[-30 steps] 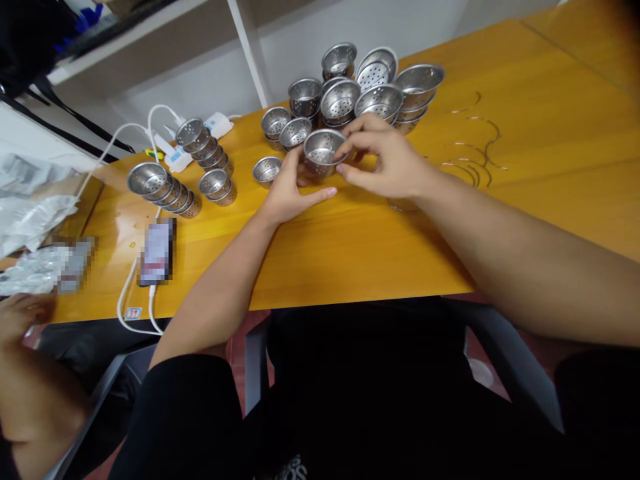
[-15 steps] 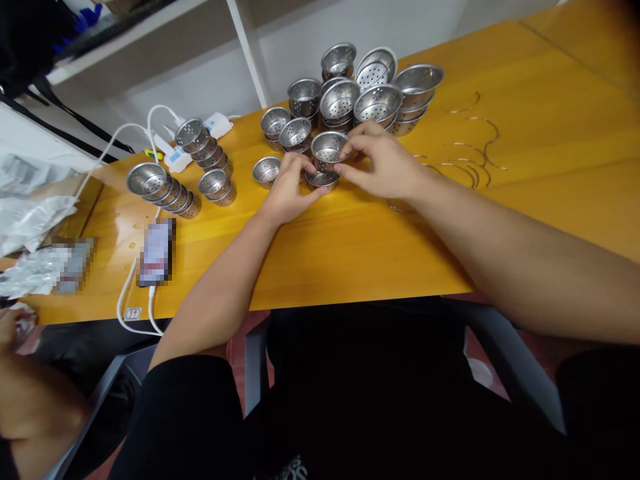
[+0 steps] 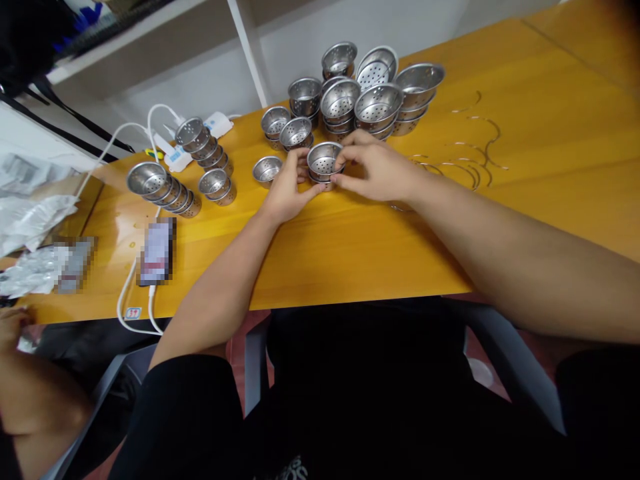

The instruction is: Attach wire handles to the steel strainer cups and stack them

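In the middle of the table, a perforated metal cup point(image 3: 323, 160) sits nested in a second, lower cup point(image 3: 326, 187) whose rim and wall barely show. My right hand point(image 3: 367, 167) pinches the upper cup at its right side with thumb and fingers. On the left, my left hand point(image 3: 289, 187) curls round the lower cup, thumb along its near side. A single small perforated cup point(image 3: 267, 171) stands just left of my left hand. Behind both hands are several stacked perforated cups point(image 3: 340, 100) of different sizes.
Further left stand more cup stacks point(image 3: 165, 187) beside a white power strip point(image 3: 177, 157). A phone point(image 3: 157, 252) lies there with a white cable. Thin curved wires point(image 3: 470, 170) are scattered at right. Another person's arm point(image 3: 37, 393) shows at lower left.
The upper cup has come down into the lower cup, with my right hand lowering along with it. My left hand has stayed by the lower cup.
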A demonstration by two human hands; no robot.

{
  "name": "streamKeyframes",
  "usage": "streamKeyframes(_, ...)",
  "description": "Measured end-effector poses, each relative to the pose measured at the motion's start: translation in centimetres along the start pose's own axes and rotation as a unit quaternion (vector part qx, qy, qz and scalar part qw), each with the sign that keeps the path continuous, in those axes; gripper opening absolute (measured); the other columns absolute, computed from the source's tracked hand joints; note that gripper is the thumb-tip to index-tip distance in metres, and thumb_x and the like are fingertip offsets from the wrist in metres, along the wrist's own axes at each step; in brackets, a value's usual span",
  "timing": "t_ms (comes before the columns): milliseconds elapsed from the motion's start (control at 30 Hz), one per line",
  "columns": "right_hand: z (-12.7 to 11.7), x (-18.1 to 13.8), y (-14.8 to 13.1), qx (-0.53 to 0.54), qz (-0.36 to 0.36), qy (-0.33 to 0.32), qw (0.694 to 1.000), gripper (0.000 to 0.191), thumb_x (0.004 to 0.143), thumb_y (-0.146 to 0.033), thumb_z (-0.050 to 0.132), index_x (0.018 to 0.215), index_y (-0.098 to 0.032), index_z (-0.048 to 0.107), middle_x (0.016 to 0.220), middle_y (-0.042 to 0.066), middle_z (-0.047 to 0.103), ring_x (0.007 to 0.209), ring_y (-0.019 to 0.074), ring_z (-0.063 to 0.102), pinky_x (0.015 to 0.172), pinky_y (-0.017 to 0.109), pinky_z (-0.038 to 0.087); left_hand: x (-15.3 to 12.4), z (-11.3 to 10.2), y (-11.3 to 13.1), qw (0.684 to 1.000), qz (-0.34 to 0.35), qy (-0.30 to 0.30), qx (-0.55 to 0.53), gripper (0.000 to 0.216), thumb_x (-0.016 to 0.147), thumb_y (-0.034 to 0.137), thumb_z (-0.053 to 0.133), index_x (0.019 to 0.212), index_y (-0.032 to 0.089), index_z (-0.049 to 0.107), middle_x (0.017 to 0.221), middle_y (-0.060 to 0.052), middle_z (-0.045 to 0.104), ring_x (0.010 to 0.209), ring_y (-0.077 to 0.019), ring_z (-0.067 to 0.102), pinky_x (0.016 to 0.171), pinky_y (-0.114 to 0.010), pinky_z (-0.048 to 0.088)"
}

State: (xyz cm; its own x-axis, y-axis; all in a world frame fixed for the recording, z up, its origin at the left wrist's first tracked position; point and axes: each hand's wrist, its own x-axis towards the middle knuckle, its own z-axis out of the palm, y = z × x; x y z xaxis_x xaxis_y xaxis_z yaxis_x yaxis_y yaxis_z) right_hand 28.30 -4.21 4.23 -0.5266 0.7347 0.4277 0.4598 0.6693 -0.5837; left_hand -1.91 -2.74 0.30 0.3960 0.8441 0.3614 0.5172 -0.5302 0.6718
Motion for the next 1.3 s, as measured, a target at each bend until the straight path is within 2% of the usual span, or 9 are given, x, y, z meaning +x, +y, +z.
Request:
streamKeyframes(167, 0.0, -0.1, -0.1, -0.009, 0.0, 0.005, 1.0, 0.051, 0.117, -0.081, 0.084, 0.146, -0.039, 0.087, 0.151, 0.015, 0.085, 0.151, 0.0534, 0.075, 0.138, 0.082, 0.059, 0.3, 0.3, -0.6, 0.999, -0.021, 0.035, 0.034, 0.085, 0.108, 0.051, 0.106, 0.174, 0.036, 0.053, 0.156, -0.015, 0.077, 0.145, -0.0392, 0.087, 0.132, -0.062, 0.072)
streamKeyframes(267, -0.4, -0.3, -1.0, -0.018, 0.009, 0.034, 0.999, 0.068, 0.114, -0.087, 0.086, 0.161, -0.038, 0.081, 0.159, 0.017, 0.084, 0.156, 0.0544, 0.072, 0.14, 0.079, 0.059, 0.3, 0.0, 0.0, 0.996, -0.038, 0.051, 0.055, 0.047, 0.111, 0.034, 0.101, 0.143, 0.031, 0.067, 0.121, -0.006, 0.078, 0.118, -0.0316, 0.088, 0.123, -0.058, 0.074)
streamKeyframes(367, -1.2, -0.5, -2.3, -0.024, 0.036, 0.061, 0.997, 0.065, 0.115, -0.09, 0.081, 0.159, -0.041, 0.082, 0.158, 0.016, 0.085, 0.156, 0.0519, 0.072, 0.141, 0.073, 0.06, 0.2, -0.5, 1.4, 0.997, -0.018, 0.041, 0.059, 0.025, 0.111, 0.023, 0.094, 0.11, 0.028, 0.069, 0.104, -0.003, 0.08, 0.101, -0.0254, 0.082, 0.112, -0.05, 0.074)
streamKeyframes(567, -1.4, -0.5, -3.4, 0.02, 0.02, -0.035, 0.999, 0.047, 0.117, -0.077, 0.085, 0.13, -0.033, 0.093, 0.127, 0.014, 0.093, 0.122, 0.0462, 0.087, 0.115, 0.067, 0.07, -0.1, -0.5, 2.9, 0.999, -0.002, 0.033, 0.023, 0.019, 0.111, 0.022, 0.09, 0.11, 0.027, 0.072, 0.114, -0.003, 0.09, 0.11, -0.022, 0.087, 0.11, -0.04, 0.073)
streamKeyframes(800, -0.4, -0.2, -1.7, -0.002, -0.011, -0.04, 0.999, 0.038, 0.115, -0.068, 0.085, 0.134, -0.037, 0.094, 0.145, 0.011, 0.096, 0.135, 0.0467, 0.087, 0.127, 0.07, 0.067, -0.1, -2.1, 3.4, 0.993, 0.033, 0.06, 0.1, 0.02, 0.112, 0.035, 0.093, 0.12, 0.028, 0.077, 0.13, -0.01, 0.088, 0.116, -0.03, 0.085, 0.117, -0.052, 0.074)
streamKeyframes(867, -0.3, -0.3, -1.2, -0.004, -0.01, -0.041, 0.999, 0.038, 0.115, -0.069, 0.084, 0.135, -0.039, 0.094, 0.146, 0.009, 0.096, 0.136, 0.0466, 0.087, 0.128, 0.07, 0.067, 0.0, -3.1, 3.6, 0.991, 0.039, 0.077, 0.103, 0.023, 0.116, 0.047, 0.091, 0.122, 0.03, 0.077, 0.132, -0.01, 0.085, 0.122, -0.0319, 0.085, 0.124, -0.056, 0.073)
streamKeyframes(1000, -0.5, -0.4, -0.6, -0.02, -0.01, -0.042, 0.999, 0.036, 0.115, -0.065, 0.085, 0.135, -0.037, 0.094, 0.145, 0.012, 0.095, 0.135, 0.0487, 0.087, 0.127, 0.073, 0.068, 0.3, -5.3, 2.4, 0.986, 0.044, 0.113, 0.111, 0.044, 0.115, 0.067, 0.093, 0.137, 0.033, 0.076, 0.153, -0.013, 0.078, 0.163, -0.0435, 0.073, 0.153, -0.071, 0.055)
streamKeyframes(1200, -3.6, 0.1, -2.2, -0.096, 0.071, -0.127, 0.985, 0.003, 0.113, -0.026, 0.084, 0.114, -0.026, 0.087, 0.118, 0.014, 0.094, 0.101, 0.0375, 0.085, 0.103, 0.059, 0.068, -0.1, -6.1, -2.9, 0.972, -0.073, 0.164, 0.151, 0.105, 0.089, 0.057, 0.117, 0.169, 0.024, 0.058, 0.194, -0.03, 0.052, 0.2, -0.0592, 0.036, 0.169, -0.084, 0.026)
streamKeyframes(1300, -6.2, -0.2, -2.9, -0.139, 0.134, -0.207, 0.959, 0.021, 0.107, -0.004, 0.084, 0.1, -0.024, 0.081, 0.1, 0.009, 0.092, 0.081, 0.0266, 0.076, 0.086, 0.048, 0.06, -0.4, -6.1, -4.4, 0.97, -0.148, 0.14, 0.131, 0.114, 0.088, 0.047, 0.12, 0.173, 0.019, 0.05, 0.195, -0.035, 0.052, 0.195, -0.0619, 0.046, 0.167, -0.088, 0.026)
